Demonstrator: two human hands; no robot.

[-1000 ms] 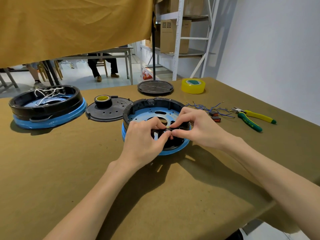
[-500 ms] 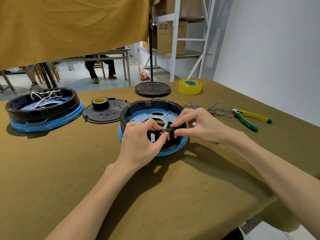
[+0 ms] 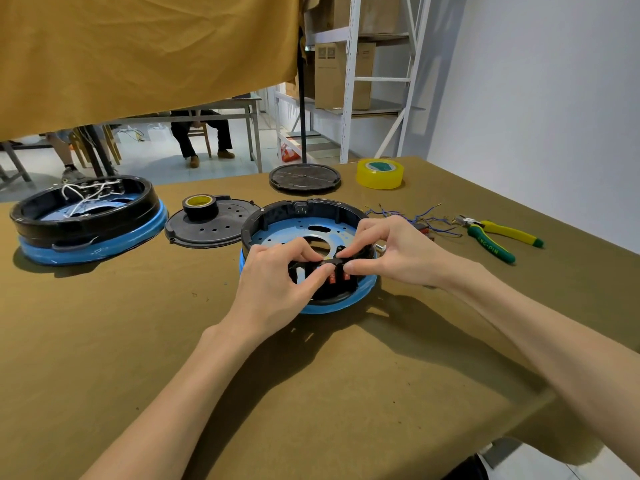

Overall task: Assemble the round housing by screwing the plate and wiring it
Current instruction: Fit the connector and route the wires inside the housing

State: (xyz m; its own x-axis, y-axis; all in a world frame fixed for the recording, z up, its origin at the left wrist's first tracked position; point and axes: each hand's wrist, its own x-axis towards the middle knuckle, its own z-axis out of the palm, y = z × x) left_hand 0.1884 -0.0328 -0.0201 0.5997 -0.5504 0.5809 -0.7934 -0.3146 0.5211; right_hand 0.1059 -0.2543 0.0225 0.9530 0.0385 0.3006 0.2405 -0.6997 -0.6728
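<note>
While both hands [image 3: 277, 275] [image 3: 391, 251] pinch the housing's [image 3: 277, 220] black bracket [image 3: 332, 263], pliers [image 3: 491, 237], wires [image 3: 408, 216] alongside.

On the worktop [image 3: 104, 341] the open housing [image 3: 304, 216] sits at centre. A second housing [image 3: 86, 216] lies at nine o'clock, a perforated plate [image 3: 211, 232] carrying a tape roll [image 3: 200, 206] between them. Wires [image 3: 412, 216] and pliers [image 3: 498, 239] lie at three o'clock, a lid [image 3: 304, 178] and another tape roll [image 3: 380, 173] at twelve.

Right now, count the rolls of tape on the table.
2: a black roll on the loose perforated black plate, and a yellow roll at the far edge. Others may be hidden.
</note>
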